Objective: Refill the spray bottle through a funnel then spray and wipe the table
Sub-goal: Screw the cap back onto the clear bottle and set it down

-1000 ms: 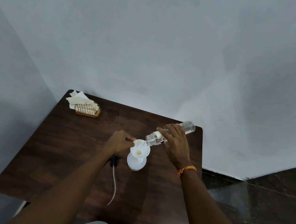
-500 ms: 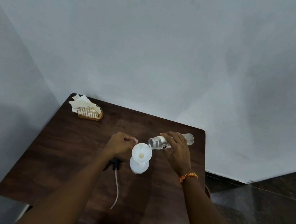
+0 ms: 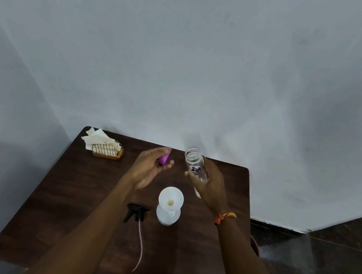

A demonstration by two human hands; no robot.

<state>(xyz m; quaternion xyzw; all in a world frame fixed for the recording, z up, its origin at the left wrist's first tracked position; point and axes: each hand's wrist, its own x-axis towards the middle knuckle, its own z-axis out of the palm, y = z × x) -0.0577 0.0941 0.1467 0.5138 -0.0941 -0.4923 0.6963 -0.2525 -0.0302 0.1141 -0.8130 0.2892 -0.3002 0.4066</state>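
Since half a second ago the clear bottle (image 3: 195, 169) has swung from tipped over the funnel to nearly upright, its open mouth facing up, away from the funnel. The right hand (image 3: 209, 186) grasps it around the lower body, an orange thread band (image 3: 225, 217) at the wrist. The left hand (image 3: 150, 167) has left the funnel's rim and now sits higher over the table, fingers curled around a small purple cap (image 3: 164, 159).

Between and below the two hands, the white spray bottle (image 3: 167, 217) stands upright on the dark wooden table (image 3: 67, 202), with the white funnel (image 3: 171, 199) seated in its neck. Neither hand touches it. Just left of it lies the black trigger sprayer head (image 3: 134, 212), taken off, its thin pale dip tube (image 3: 140, 248) trailing toward the near edge of the table. The left forearm crosses beside the sprayer head and hides part of the tabletop.

At the far left corner of the table sits a small wire and wood holder (image 3: 107, 150) with crumpled white tissues (image 3: 97, 139) in it, well apart from the hands. The table is pushed into a corner of pale grey walls; dark floor tiles show at right.
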